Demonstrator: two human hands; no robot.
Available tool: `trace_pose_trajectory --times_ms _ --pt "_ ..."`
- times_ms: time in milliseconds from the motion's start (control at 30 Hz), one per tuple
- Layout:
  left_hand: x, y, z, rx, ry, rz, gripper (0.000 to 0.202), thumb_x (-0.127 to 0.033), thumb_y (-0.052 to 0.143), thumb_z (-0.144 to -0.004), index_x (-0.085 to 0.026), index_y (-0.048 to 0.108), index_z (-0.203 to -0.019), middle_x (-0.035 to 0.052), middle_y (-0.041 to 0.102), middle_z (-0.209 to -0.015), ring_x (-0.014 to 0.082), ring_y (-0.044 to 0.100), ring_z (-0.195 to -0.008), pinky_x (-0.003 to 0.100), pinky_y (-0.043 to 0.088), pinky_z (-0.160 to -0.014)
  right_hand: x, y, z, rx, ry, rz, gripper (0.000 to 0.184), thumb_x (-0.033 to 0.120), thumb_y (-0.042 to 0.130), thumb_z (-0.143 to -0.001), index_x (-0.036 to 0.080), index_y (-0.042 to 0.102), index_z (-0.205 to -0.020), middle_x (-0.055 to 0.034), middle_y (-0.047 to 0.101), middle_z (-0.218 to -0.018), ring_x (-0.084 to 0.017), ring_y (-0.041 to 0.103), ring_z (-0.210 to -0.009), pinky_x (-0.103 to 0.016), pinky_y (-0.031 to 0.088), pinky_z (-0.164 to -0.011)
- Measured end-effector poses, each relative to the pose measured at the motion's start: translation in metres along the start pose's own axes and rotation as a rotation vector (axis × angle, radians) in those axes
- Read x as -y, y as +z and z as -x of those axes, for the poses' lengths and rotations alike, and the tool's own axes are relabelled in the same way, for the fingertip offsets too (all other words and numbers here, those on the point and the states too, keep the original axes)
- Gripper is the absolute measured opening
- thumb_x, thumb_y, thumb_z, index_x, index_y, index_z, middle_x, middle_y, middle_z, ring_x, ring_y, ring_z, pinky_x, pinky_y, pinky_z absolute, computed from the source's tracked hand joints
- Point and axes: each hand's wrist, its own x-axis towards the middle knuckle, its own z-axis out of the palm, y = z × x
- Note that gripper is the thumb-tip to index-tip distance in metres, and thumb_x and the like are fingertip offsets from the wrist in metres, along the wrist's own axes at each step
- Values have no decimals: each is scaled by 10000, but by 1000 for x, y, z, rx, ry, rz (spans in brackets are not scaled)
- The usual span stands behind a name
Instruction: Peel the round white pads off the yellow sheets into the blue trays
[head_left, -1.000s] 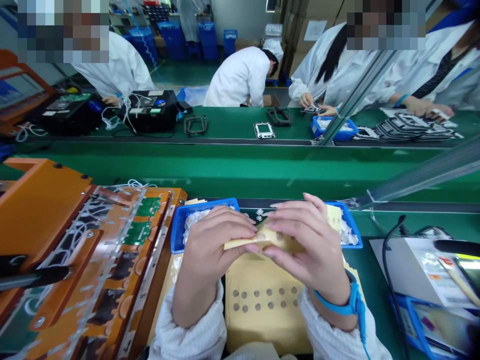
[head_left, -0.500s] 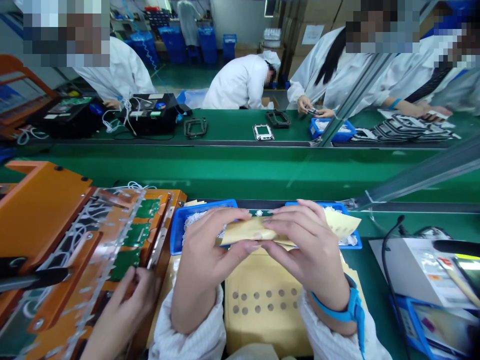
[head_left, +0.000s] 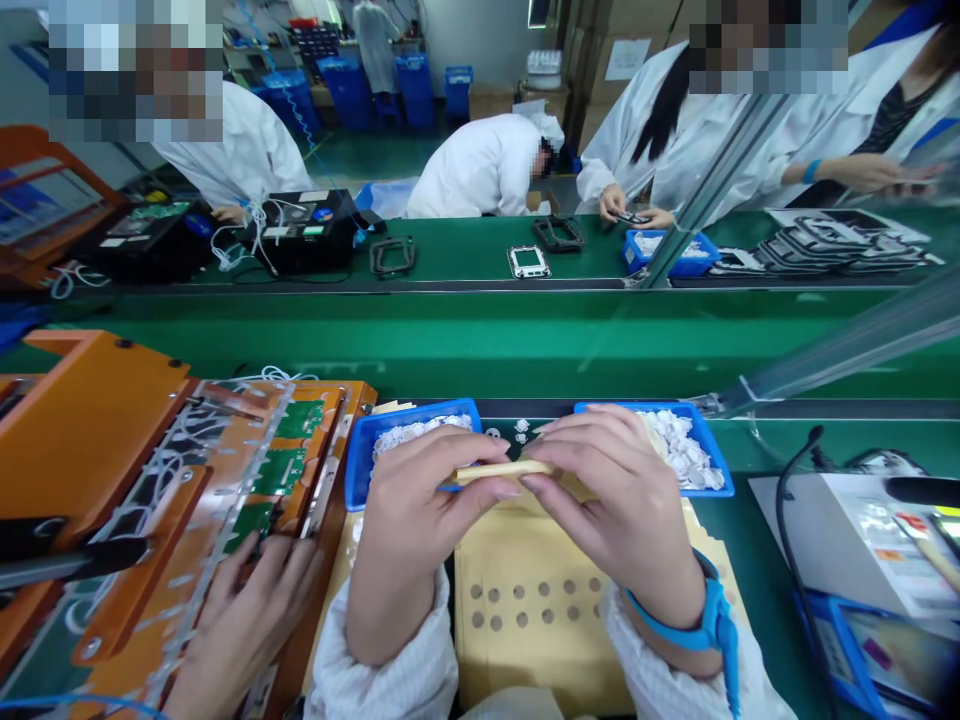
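Between my two hands is a folded yellow paper sheet (head_left: 495,471), seen nearly edge-on. My left hand (head_left: 420,510) pinches its left part between thumb and fingers. On the right end, my right hand (head_left: 611,500) grips it the same way, a blue wrist strap (head_left: 694,630) below. Under them lies a yellow sheet with rows of round grey dots (head_left: 525,660). Behind my hands stand two blue bins of small white round pieces, the left bin (head_left: 358,480) and the right bin (head_left: 721,486). A few white pieces (head_left: 521,426) lie between the bins.
On the left, a co-worker's hand (head_left: 251,610) touches an orange fixture (head_left: 97,400) holding green circuit boards (head_left: 277,472). A metal post (head_left: 847,345) slants in at right, near a black cable (head_left: 784,540) and a blue tray (head_left: 832,640). Co-workers sit across the green bench (head_left: 450,335).
The yellow sheet between my hands has gone from a wider, face-on view with a flap at right to a flat, edge-on fold. The co-worker's hand at left has shifted on the fixture.
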Motion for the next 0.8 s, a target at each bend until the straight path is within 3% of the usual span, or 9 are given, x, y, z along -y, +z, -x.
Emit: trace_pose_trajectory --times_ms 133,267,467,600,800 --pt "2 0 3 51 13 65 168 -233 833 -927 -214 768 -1081 19 835 -991 159 788 -863 246 611 -839 0 -2 0 -12 -9 8 34 193 731 -1006 216 709 -995 -7 806 -925 -222 762 -917 -453 463 -1000" --pt "4 3 4 57 15 141 162 -104 828 -904 -203 775 -1021 3 816 -917 150 763 -808 255 593 -778 1 -3 -1 -10 -18 -5 53 167 723 -1006 215 718 -983 9 807 -914 -213 764 -916 -459 449 -1017" --pt "2 5 3 5 -3 96 178 -130 835 -907 -220 758 -1039 -11 816 -924 145 756 -802 256 579 -782 1 -2 0 -35 -27 -18 65 162 741 -999 225 727 -991 13 818 -929 -212 767 -924 -459 461 -1008" --pt "0 5 2 44 0 131 121 -226 836 -920 -216 758 -1012 2 809 -915 154 757 -810 264 587 -769 0 -1 0 -50 -21 -18 80 164 770 -985 235 732 -989 18 825 -929 -216 770 -920 -468 458 -1016" --pt "0 5 2 23 23 141 82 -166 816 -932 -200 744 -912 -4 793 -834 149 749 -758 269 586 -730 0 0 -1 -55 -38 -48 89 161 776 -969 214 717 -1009 -7 820 -938 -227 769 -934 -460 498 -973"
